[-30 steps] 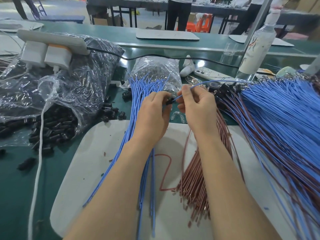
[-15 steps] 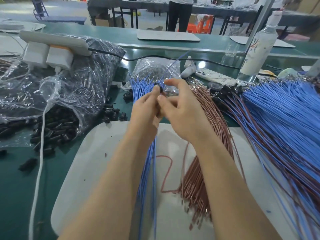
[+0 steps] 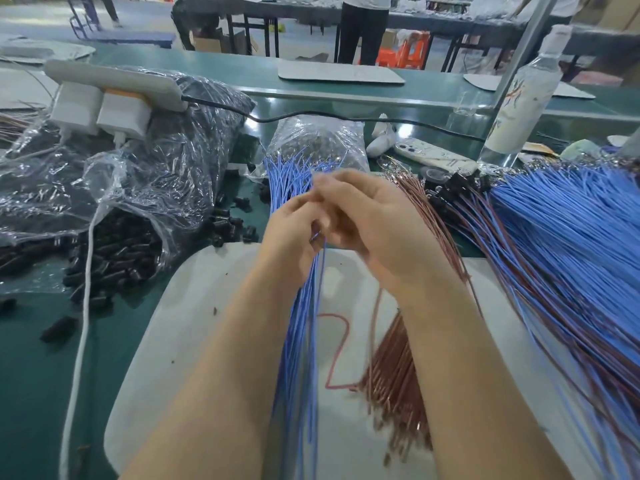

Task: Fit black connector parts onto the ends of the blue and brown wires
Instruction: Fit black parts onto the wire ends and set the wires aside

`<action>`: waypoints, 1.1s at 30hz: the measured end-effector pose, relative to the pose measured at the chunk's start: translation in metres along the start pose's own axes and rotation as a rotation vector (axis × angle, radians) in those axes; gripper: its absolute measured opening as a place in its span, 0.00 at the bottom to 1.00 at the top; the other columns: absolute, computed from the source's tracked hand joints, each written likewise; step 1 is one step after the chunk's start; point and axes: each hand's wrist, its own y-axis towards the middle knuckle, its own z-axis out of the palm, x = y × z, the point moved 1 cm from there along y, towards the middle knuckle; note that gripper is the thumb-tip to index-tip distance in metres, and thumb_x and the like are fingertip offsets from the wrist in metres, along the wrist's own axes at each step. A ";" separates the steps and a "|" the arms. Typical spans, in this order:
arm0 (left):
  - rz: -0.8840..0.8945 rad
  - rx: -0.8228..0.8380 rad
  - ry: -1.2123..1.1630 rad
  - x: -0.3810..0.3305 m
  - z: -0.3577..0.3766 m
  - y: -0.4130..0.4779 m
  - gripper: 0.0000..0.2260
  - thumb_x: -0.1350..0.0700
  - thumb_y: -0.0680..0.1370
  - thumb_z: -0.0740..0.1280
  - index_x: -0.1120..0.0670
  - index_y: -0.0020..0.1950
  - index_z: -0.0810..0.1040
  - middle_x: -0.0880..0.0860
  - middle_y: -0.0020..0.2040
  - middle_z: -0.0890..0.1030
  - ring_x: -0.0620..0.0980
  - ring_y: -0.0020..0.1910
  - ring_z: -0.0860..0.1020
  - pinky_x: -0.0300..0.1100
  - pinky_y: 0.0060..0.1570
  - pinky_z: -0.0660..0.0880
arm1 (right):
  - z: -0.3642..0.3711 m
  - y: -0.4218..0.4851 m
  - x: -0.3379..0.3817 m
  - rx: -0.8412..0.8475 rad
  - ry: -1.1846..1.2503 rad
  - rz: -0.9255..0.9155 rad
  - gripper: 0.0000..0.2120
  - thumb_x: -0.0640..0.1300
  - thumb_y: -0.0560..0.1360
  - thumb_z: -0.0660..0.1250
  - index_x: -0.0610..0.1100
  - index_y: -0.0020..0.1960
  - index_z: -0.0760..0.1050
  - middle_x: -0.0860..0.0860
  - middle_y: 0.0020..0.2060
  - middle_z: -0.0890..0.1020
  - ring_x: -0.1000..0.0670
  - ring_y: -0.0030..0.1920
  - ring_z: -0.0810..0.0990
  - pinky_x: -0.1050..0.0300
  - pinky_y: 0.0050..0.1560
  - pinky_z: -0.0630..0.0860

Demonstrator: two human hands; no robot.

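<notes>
My left hand (image 3: 289, 233) and my right hand (image 3: 377, 230) meet fingertip to fingertip above the white mat (image 3: 194, 323); both are blurred. A single blue wire (image 3: 321, 271) hangs down from between them. The black connector is hidden inside the fingers. Under my left wrist lies the bundle of loose blue wires (image 3: 294, 358), and the brown wire bundle (image 3: 394, 368) lies under my right forearm. Loose black connectors (image 3: 114, 251) spill from a clear bag at the left. Joined blue and brown wires (image 3: 571, 244) with black ends fan out at the right.
A power strip (image 3: 114, 81) with chargers sits on the big bag at the left, and its white cable (image 3: 79, 341) runs down the green table. Behind the hands stand a clear bag of small parts (image 3: 318, 140), a phone (image 3: 429, 154) and a bottle (image 3: 523, 98). People stand at the far benches.
Both hands have stayed pressed together and shifted slightly left and toward me. The blue wire, which stuck up and away before, now hangs down between the hands.
</notes>
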 end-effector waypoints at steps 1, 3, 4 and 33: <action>0.045 -0.010 0.067 0.003 -0.001 0.002 0.06 0.60 0.81 0.60 0.58 0.53 0.76 0.51 0.37 0.79 0.46 0.37 0.75 0.34 0.36 0.71 | -0.007 0.003 -0.008 -0.162 -0.080 0.100 0.10 0.44 0.77 0.65 0.48 0.37 0.77 0.56 0.29 0.78 0.59 0.28 0.74 0.61 0.35 0.73; 0.092 -0.030 0.161 0.006 -0.003 0.002 0.03 0.61 0.79 0.64 0.54 0.48 0.76 0.47 0.33 0.81 0.43 0.35 0.77 0.34 0.36 0.72 | -0.020 0.007 -0.027 -0.366 -0.365 0.239 0.07 0.46 0.78 0.65 0.46 0.42 0.78 0.51 0.38 0.82 0.52 0.39 0.80 0.51 0.46 0.77; 0.108 -0.018 0.185 0.006 -0.002 0.001 0.03 0.60 0.79 0.65 0.53 0.46 0.75 0.47 0.34 0.82 0.42 0.35 0.78 0.34 0.36 0.73 | -0.023 0.007 -0.034 -0.371 -0.393 0.301 0.07 0.46 0.78 0.64 0.45 0.44 0.78 0.48 0.41 0.83 0.49 0.42 0.81 0.49 0.51 0.78; 0.168 -0.019 0.255 0.006 0.005 -0.010 0.12 0.61 0.78 0.66 0.63 0.60 0.74 0.58 0.51 0.81 0.48 0.41 0.79 0.36 0.39 0.76 | -0.012 0.008 -0.046 -0.373 0.054 0.324 0.09 0.37 0.77 0.66 0.41 0.38 0.76 0.45 0.34 0.81 0.47 0.38 0.80 0.51 0.47 0.79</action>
